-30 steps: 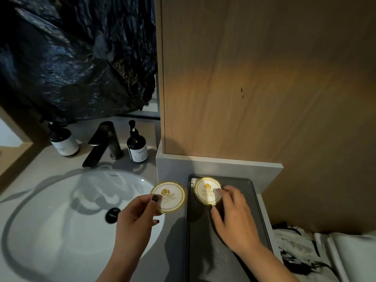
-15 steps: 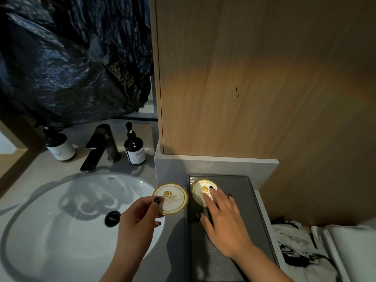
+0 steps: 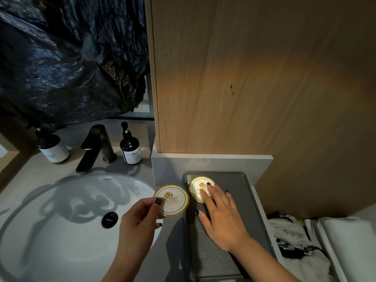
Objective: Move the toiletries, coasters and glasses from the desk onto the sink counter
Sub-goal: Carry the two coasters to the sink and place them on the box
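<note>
Two round white coasters with gold scalloped rims are in view. My left hand [image 3: 140,218] pinches one coaster [image 3: 174,199] by its left edge and holds it above the counter between the basin and the tray. The other coaster [image 3: 198,188] lies flat in the far left corner of a dark grey tray [image 3: 240,180]. My right hand [image 3: 221,214] rests on the tray with its fingers spread, the fingertips pressing on that coaster and covering its right half.
A white basin [image 3: 61,200] with a black drain fills the left. Behind it stand a black tap [image 3: 95,147] and two dark pump bottles [image 3: 130,149] [image 3: 53,147]. A wooden panel [image 3: 254,78] rises behind the tray. Black plastic hangs top left; white fabric lies at right.
My right hand laid its coaster flat in the tray's far left corner and spread its fingers over it. My left hand kept its coaster nearly still.
</note>
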`<state>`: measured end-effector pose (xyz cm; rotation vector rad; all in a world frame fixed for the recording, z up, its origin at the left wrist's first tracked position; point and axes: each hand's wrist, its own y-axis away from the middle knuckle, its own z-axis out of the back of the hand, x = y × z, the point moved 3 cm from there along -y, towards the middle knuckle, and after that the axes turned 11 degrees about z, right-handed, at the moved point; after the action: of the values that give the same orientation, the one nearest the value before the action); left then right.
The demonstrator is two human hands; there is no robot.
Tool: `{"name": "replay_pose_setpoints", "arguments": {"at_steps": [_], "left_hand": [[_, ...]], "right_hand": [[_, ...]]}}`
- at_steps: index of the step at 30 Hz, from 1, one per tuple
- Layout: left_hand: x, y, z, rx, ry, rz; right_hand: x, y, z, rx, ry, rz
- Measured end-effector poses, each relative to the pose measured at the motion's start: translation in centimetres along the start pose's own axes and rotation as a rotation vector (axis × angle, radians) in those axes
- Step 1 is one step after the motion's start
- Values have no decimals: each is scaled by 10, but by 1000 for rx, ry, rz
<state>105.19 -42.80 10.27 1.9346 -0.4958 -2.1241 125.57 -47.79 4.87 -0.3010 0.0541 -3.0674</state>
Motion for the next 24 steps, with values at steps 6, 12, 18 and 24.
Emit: {"name": "replay_pose_setpoints", "arguments": {"at_steps": [6,12,18,24], "left_hand": [[-2,1,0,13,9,-18],[3,5,-18,100,-71,-80],[17,13,-60,200,-267,-214],[28,21,-75,232,-615,-637]], "right_hand": [[3,5,6,-125,-100,38],[19,25,26,-648,-1014,-259],[16,42,27,-700,-1275,-439],[-26,72,26,-785,-1203,-585]]}}
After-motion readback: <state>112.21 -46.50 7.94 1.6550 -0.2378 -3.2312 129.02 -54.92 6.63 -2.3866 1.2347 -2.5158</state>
